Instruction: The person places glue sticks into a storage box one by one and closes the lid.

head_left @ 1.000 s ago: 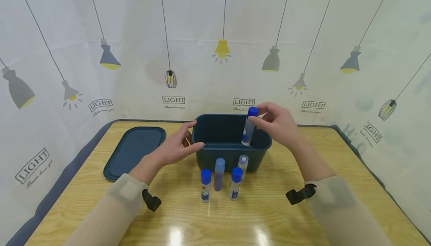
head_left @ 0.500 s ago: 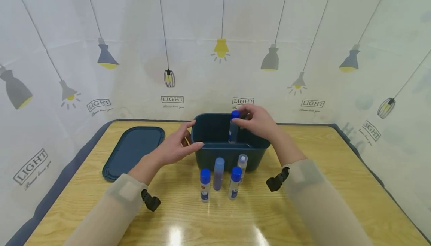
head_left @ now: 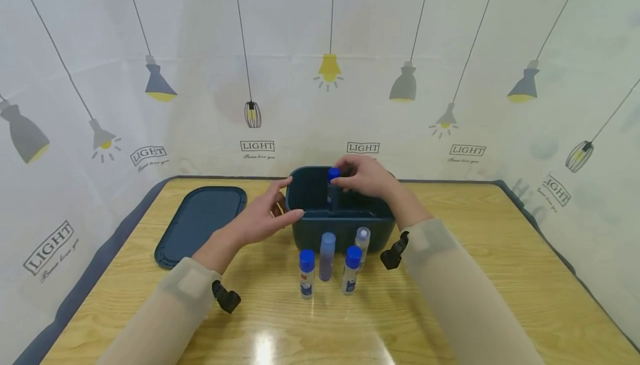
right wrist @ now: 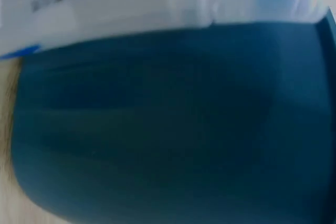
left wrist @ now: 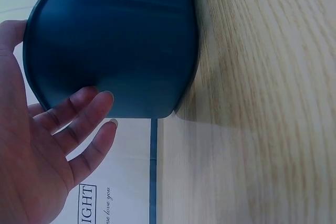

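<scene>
In the head view my right hand (head_left: 369, 177) reaches over the dark blue bin (head_left: 345, 229) and pinches a glue stick (head_left: 332, 190) near its blue cap. The stick is upright, its lower part down inside the bin behind the front wall. My left hand (head_left: 257, 219) holds the bin's left end, thumb on the front rim and index finger at the back left corner. In the left wrist view the other fingers (left wrist: 97, 108) bend loosely beside the bin's end wall. Several glue sticks stand in front of the bin, among them a blue-capped one (head_left: 306, 273) and a bluish one (head_left: 327, 256).
A dark blue lid (head_left: 200, 223) lies flat on the wooden table (head_left: 280, 326), left of the bin. Behind the table hangs a pale cloth (head_left: 300, 31) printed with lamps. In the right wrist view a blurred glue stick (right wrist: 121, 11) stands close to the camera.
My right hand has carried the held glue stick leftward across the bin and lowered it further in. The left hand stays at the bin's left end. The standing glue sticks keep their places.
</scene>
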`<state>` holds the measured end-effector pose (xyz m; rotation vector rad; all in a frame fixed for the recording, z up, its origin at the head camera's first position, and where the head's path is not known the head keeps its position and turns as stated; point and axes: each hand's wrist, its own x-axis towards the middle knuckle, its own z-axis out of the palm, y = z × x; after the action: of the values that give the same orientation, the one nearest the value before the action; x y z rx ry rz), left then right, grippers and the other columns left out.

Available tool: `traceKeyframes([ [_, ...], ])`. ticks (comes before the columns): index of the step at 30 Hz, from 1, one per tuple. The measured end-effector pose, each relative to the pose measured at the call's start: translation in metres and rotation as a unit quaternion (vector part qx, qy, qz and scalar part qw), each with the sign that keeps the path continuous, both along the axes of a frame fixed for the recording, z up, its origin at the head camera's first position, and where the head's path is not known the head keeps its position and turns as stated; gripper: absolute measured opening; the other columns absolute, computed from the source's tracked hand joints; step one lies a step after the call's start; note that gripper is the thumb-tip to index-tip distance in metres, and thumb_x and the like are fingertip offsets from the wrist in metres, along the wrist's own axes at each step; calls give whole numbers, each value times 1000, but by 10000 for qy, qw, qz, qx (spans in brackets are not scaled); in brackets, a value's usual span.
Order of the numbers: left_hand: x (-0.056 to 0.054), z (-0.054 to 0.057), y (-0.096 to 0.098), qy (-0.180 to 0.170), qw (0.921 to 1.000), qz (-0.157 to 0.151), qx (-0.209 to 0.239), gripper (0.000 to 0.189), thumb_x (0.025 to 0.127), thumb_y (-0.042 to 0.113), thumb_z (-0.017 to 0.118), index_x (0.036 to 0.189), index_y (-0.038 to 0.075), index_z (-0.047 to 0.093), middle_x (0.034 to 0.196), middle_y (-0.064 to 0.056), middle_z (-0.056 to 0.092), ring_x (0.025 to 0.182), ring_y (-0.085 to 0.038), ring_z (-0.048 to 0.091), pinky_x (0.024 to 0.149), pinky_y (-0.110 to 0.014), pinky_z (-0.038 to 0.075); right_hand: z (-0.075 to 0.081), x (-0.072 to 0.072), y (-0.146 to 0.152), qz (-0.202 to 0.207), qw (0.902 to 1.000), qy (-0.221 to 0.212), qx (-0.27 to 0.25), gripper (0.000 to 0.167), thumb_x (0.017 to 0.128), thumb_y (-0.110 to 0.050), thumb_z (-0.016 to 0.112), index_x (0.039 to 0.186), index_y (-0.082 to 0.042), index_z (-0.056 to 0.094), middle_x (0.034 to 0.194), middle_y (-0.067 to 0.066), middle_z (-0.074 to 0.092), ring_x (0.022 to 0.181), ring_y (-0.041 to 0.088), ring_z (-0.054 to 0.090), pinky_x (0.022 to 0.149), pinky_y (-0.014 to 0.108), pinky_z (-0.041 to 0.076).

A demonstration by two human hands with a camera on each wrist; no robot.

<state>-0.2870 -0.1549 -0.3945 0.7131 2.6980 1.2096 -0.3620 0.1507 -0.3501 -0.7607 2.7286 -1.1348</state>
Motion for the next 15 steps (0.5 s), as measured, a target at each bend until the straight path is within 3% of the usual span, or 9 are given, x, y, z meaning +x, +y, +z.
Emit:
traceKeyframes([
  [6, -1, -2, 2, 30, 10000, 10, 6, 91, 106, 56, 68, 176, 22, 22, 109, -8, 69, 96, -22, 66, 80, -37, 56, 0, -2, -9, 171, 9998, -83, -38, 32, 103, -24, 79, 131, -9, 73, 120, 13, 77, 87, 23, 77, 80, 37, 64],
  [15, 0, -2, 0, -14, 10000, 10, -13, 91, 106, 58, 66, 176, 22, 21, 110, -9, 68, 96, -22, 65, 79, -37, 56, -19, -3, -19, 347, 9989, -321, -58, 28, 104, -16, 78, 129, -6, 72, 116, 14, 79, 79, 20, 75, 78, 34, 65],
])
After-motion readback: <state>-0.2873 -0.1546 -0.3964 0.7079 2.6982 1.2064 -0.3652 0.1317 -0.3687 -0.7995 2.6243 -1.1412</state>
